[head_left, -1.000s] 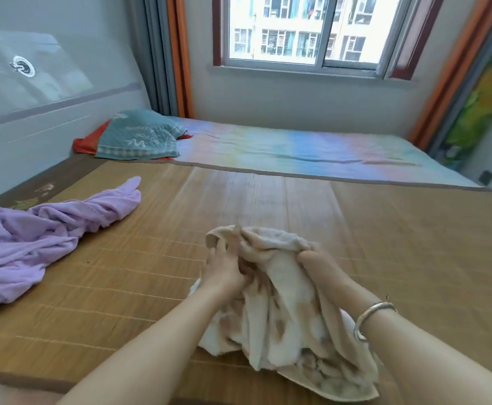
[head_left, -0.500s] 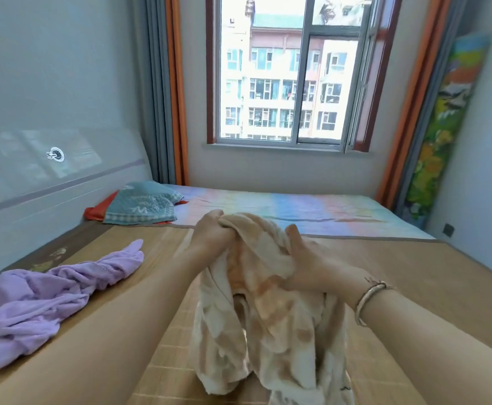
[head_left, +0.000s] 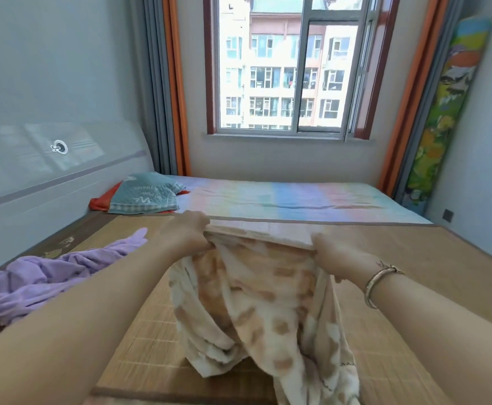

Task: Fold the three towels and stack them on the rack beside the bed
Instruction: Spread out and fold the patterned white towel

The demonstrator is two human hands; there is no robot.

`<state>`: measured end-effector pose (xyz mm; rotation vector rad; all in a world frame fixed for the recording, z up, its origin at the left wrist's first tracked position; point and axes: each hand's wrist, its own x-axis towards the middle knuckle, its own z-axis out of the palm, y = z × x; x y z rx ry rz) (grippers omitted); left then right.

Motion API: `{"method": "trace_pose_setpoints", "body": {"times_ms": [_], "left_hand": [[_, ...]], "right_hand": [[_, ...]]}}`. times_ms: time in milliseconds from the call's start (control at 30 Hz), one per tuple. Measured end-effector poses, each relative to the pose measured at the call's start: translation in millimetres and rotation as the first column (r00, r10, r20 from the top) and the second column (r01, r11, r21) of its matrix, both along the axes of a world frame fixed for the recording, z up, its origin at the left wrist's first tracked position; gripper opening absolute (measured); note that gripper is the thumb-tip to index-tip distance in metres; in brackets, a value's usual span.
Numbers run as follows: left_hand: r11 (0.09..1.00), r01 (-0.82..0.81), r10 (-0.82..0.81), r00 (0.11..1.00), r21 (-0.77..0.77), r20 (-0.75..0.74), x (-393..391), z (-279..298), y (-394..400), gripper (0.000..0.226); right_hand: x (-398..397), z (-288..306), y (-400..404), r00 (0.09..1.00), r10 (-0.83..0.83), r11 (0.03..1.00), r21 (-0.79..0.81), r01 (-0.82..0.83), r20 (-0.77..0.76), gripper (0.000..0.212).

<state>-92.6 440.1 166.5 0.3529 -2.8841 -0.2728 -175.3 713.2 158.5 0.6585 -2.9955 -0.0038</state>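
A cream towel with tan patches [head_left: 262, 305] hangs in front of me above the bamboo mat [head_left: 414, 273]. My left hand [head_left: 189, 235] grips its top edge at the left, and my right hand [head_left: 335, 255], with a bracelet on the wrist, grips the same edge at the right. The edge is stretched between them and the rest droops down to the mat. A crumpled purple towel [head_left: 43, 276] lies on the mat to the left. No third towel and no rack can be seen.
A teal pillow [head_left: 145, 194] on a red cloth sits at the head of the bed by the pale headboard [head_left: 49, 176]. A rainbow-striped sheet [head_left: 291, 200] covers the far half under the window [head_left: 291, 68]. A colourful rolled mat [head_left: 443, 112] leans in the right corner.
I have lifted the cream towel off the mat and my hands have spread apart along its top edge, pulling it taut. My view has tilted up towards the window.
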Motion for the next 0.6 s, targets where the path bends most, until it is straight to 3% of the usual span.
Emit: {"method": "trace_pose_setpoints", "body": {"times_ms": [100,167,233,267,300,367,400,467,600], "left_hand": [[0.950,-0.162,0.190,0.978,-0.268,0.082,-4,-23,-10,0.016],[0.920,-0.283,0.342,0.917,-0.271,0.205,-9,-36,-25,0.031],[0.921,-0.383,0.379,0.843,-0.070,0.381,-17,-51,-39,0.032],[0.887,-0.442,0.335,0.815,0.134,0.472,-22,-57,-44,0.033],[0.778,-0.514,0.260,0.787,0.361,0.560,-33,-66,-49,0.040],[0.496,-0.579,0.098,0.778,0.647,0.620,-54,-80,-56,0.048],[0.392,-0.563,0.049,0.803,0.728,0.594,-71,-89,-61,0.048],[0.308,-0.499,0.031,0.856,0.810,0.516,-107,-104,-69,0.043],[0.300,-0.410,0.103,0.912,0.861,0.398,-180,-107,-81,0.029]], "right_hand": [[-17,-29,-2,0.975,-0.165,0.951,-0.238,0.197,0.147,0.026],[-33,-49,-1,0.932,-0.181,0.898,-0.334,0.288,0.315,0.025],[-48,-66,-8,0.841,-0.151,0.843,-0.377,0.384,0.519,0.027],[-53,-73,-15,0.772,-0.134,0.799,-0.393,0.455,0.622,0.029],[-64,-83,-24,0.696,-0.118,0.738,-0.407,0.539,0.708,0.032],[-88,-103,-44,0.611,-0.111,0.586,-0.445,0.677,0.783,0.037],[-103,-112,-56,0.599,-0.105,0.525,-0.467,0.712,0.794,0.036],[-138,-129,-79,0.597,-0.063,0.453,-0.510,0.731,0.800,0.029],[-235,-159,-121,0.618,-0.027,0.586,-0.488,0.647,0.786,0.041]]}}
